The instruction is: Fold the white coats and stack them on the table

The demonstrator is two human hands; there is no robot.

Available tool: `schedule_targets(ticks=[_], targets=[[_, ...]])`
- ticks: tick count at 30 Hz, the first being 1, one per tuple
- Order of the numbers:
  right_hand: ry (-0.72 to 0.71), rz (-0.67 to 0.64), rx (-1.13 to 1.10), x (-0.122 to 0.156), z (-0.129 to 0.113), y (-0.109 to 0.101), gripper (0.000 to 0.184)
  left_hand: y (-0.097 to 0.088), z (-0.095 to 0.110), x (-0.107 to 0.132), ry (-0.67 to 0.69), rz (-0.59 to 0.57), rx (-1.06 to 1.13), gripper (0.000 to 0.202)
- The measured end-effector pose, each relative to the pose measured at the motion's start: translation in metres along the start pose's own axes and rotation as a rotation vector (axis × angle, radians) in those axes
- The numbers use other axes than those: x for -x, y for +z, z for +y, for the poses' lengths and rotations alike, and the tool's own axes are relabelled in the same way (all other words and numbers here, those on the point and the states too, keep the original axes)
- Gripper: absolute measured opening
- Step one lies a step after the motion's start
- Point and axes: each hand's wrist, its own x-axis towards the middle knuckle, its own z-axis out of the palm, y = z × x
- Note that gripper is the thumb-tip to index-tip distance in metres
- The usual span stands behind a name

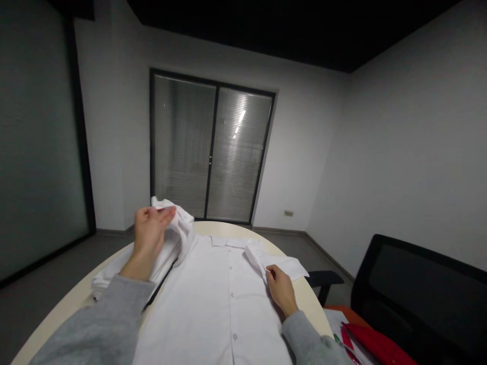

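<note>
A white button-up shirt (216, 299) lies spread front-up on a pale oval table (57, 309), collar away from me. My left hand (149, 230) is raised above the table and grips the shirt's left sleeve (178, 223), lifting it into a bunch. My right hand (280, 289) rests on the shirt's right side, fingers pinching the edge of the right sleeve (277, 263), which lies folded across the table's edge. Both my arms wear grey sleeves.
A black mesh office chair (414, 289) stands at the right, with an armrest (323, 278) near the table. Red folders and papers (365, 344) lie at the lower right. A dark glass door with blinds (209, 152) is straight ahead.
</note>
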Motion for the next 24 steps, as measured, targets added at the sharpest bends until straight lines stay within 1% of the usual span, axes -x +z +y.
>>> schedule_targets(ticks=[1,2,3,4,5,6,8,10,11,13,15,17,20,22,24], targets=[[0.000,-0.004,0.007,0.001,-0.001,0.002,0.030,-0.011,0.003,-0.010,0.016,0.087,0.088,0.012],[0.001,-0.008,0.014,0.001,-0.002,0.003,0.029,-0.020,0.004,-0.016,0.031,0.154,0.131,0.024],[0.003,-0.010,0.022,0.002,-0.003,0.004,0.029,-0.026,0.004,-0.020,0.044,0.184,0.102,0.035],[0.004,-0.013,0.030,0.002,-0.003,0.005,0.029,-0.029,0.003,-0.020,0.049,0.183,0.029,0.045],[0.006,-0.016,0.036,0.002,-0.004,0.005,0.030,-0.029,0.000,-0.018,0.064,0.146,-0.086,0.053],[0.006,-0.020,0.042,0.002,-0.004,0.006,0.030,-0.026,-0.003,-0.014,0.092,0.063,-0.239,0.057],[0.003,-0.028,0.049,0.002,-0.005,0.006,0.030,-0.017,-0.013,-0.003,0.163,-0.194,-0.548,0.046],[-0.002,-0.035,0.056,0.003,-0.004,0.006,0.030,-0.007,-0.026,0.011,0.209,-0.457,-0.789,0.037],[-0.004,-0.038,0.060,0.004,-0.004,0.006,0.031,-0.003,-0.033,0.018,0.207,-0.544,-0.875,0.035],[-0.005,-0.040,0.068,0.005,-0.004,0.006,0.032,-0.001,-0.048,0.030,0.160,-0.620,-0.992,0.034],[-0.007,-0.039,0.078,0.005,-0.004,0.006,0.032,-0.005,-0.060,0.036,0.108,-0.657,-1.121,0.037],[-0.010,-0.039,0.090,0.006,-0.005,0.006,0.033,-0.012,-0.067,0.037,0.080,-0.674,-1.216,0.037],[-0.012,-0.044,0.112,0.008,-0.010,0.005,0.033,-0.016,-0.064,0.033,0.081,-0.654,-1.308,0.042],[-0.003,-0.036,0.129,0.009,-0.015,0.004,0.035,-0.011,-0.058,0.035,0.132,-0.606,-1.340,0.046],[0.025,-0.006,0.154,0.010,-0.021,0.003,0.042,0.002,-0.053,0.048,0.268,-0.608,-1.301,0.046]])
